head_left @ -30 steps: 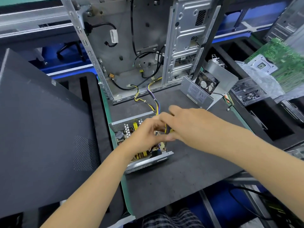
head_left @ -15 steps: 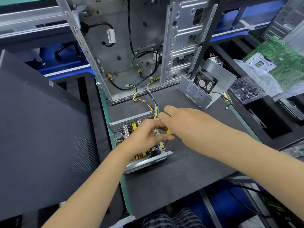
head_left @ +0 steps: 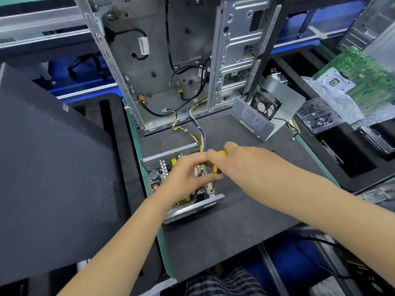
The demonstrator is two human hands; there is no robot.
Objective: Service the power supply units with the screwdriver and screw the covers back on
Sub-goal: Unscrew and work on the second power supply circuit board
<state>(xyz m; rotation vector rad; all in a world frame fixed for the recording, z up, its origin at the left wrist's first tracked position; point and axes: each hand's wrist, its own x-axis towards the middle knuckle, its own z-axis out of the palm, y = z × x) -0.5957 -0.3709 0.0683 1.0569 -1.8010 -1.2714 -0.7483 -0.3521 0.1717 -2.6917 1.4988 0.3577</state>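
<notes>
Open PSU [head_left: 162,174] is sitting near-left on the bench [head_left: 245,221], cover [head_left: 256,118] lying far right. Right hand [head_left: 245,165] is curling round the yellow screwdriver [head_left: 215,168] over it. Left hand [head_left: 188,178] fingers are curling inside the PSU; can't tell what they're pinching.

Dark mat [head_left: 235,227] — open power supply [head_left: 183,210], cover [head_left: 258,122], case [head_left: 171,60]
</notes>
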